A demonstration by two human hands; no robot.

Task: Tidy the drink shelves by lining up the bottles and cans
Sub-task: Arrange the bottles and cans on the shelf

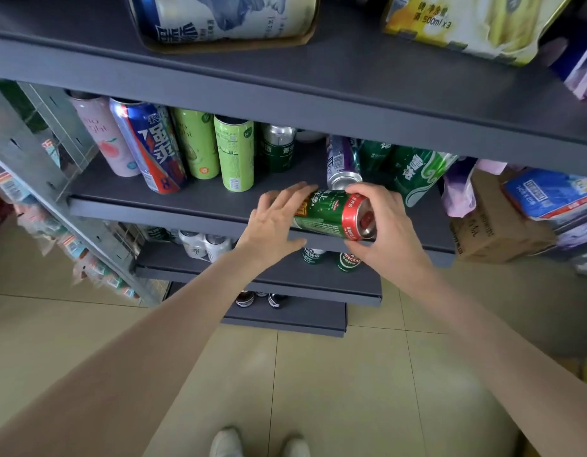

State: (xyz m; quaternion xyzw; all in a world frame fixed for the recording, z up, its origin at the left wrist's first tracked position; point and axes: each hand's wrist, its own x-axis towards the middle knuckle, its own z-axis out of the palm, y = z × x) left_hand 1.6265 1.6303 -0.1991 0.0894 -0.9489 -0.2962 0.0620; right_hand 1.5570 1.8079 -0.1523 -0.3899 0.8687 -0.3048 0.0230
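Both my forearms reach toward twelve o'clock: my right hand fingers clamp a green-and-red can lying sideways at the grey shelf edge; my left hand rests flat-fingered against it.

Green-and-red can, sideways, seemingly above shelf edge

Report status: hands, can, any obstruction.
Right hand grips green-and-red can, tilted sideways at shelf edge. Left hand open against it. Silver-topped can close behind.
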